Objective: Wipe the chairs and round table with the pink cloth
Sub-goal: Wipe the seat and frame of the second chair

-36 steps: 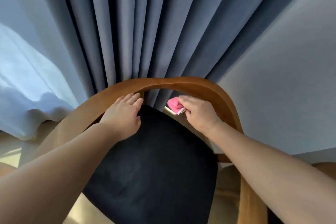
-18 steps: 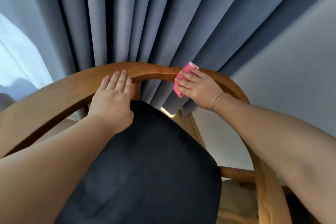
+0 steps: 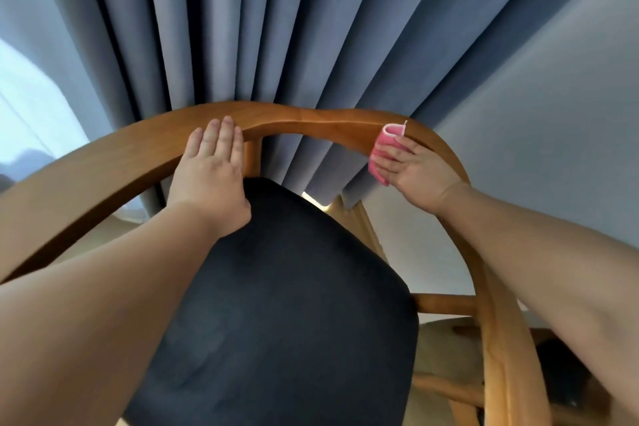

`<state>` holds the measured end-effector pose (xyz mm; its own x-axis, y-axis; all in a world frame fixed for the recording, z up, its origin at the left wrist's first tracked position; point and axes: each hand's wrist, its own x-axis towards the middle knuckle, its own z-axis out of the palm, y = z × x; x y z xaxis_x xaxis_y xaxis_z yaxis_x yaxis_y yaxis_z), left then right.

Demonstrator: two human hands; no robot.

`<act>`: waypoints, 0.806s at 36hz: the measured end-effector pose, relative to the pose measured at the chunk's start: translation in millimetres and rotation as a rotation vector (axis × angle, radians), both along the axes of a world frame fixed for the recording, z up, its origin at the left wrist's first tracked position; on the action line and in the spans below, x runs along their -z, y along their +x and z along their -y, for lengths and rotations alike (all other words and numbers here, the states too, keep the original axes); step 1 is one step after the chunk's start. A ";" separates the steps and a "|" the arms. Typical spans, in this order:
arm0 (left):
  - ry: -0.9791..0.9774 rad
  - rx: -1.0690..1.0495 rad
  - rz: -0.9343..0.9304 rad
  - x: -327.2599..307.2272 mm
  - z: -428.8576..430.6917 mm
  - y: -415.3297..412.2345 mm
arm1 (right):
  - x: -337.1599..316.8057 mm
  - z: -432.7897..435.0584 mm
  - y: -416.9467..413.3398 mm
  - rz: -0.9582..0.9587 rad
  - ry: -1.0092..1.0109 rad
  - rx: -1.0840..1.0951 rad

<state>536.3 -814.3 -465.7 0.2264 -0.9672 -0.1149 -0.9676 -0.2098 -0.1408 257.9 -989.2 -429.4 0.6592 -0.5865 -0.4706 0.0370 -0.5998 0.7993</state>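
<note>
A wooden chair with a curved back rail (image 3: 294, 117) and a dark seat cushion (image 3: 294, 287) fills the head view. My left hand (image 3: 211, 173) lies flat on the rail left of its middle, fingers straight. My right hand (image 3: 415, 169) grips the folded pink cloth (image 3: 385, 145) and presses it against the rail's right bend. The round table is out of view.
Blue-grey curtains (image 3: 276, 28) hang directly behind the chair, with a pale wall (image 3: 553, 114) to the right and a bright window area (image 3: 27, 114) at the left. A lower wooden rung (image 3: 446, 304) and light floor show at the right.
My right hand rose with the pink cloth from below the rail up onto it, then slid right along the curve. My left hand stays on the rail.
</note>
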 end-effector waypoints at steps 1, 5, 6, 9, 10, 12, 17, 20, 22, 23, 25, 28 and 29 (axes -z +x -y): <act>0.002 0.003 0.002 -0.2 -0.3 0.2 | -0.2 -3.2 -8.5 -0.012 0.004 0.028; -0.003 0.017 0.013 -0.9 -1.0 0.9 | 0.5 -18.7 -39.5 0.010 0.055 0.154; -0.003 0.021 0.017 -0.9 -1.2 1.0 | 0.1 -23.6 -46.1 0.024 0.071 0.192; -0.006 0.029 0.013 -1.2 -1.7 1.2 | -0.9 -39.7 -65.6 0.062 0.097 0.270; -0.007 0.029 0.012 -1.2 -1.8 1.6 | -0.9 -44.6 -71.9 0.078 0.101 0.290; -0.010 0.031 0.015 -0.8 -1.9 3.1 | -0.2 -54.5 -81.4 0.089 0.104 0.321; -0.012 0.038 0.004 -2.0 -3.0 4.0 | -0.1 -78.1 -100.5 0.087 0.123 0.402; -0.023 0.046 -0.004 -1.0 -3.6 5.1 | 1.8 -89.8 -115.8 0.070 0.143 0.425; -0.033 0.039 -0.008 -0.1 -2.5 4.8 | 1.6 -90.5 -120.1 0.066 0.159 0.420; -0.033 0.033 -0.005 0.2 -1.7 4.5 | 0.9 -88.7 -119.2 0.070 0.168 0.413; -0.031 0.026 0.001 0.8 -0.3 4.4 | -0.1 -84.0 -114.8 0.077 0.182 0.384; -0.039 0.036 0.007 3.5 0.3 5.4 | -1.8 -76.0 -105.8 0.034 0.175 0.342; -0.043 0.039 0.007 4.7 0.4 5.7 | -3.0 -71.4 -102.0 0.023 0.170 0.323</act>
<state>542.0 -814.7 -470.4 0.1888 -0.9794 -0.0713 -0.9742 -0.1777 -0.1388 155.9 -917.8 -426.4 0.4640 -0.6810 -0.5665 -0.1926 -0.7017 0.6859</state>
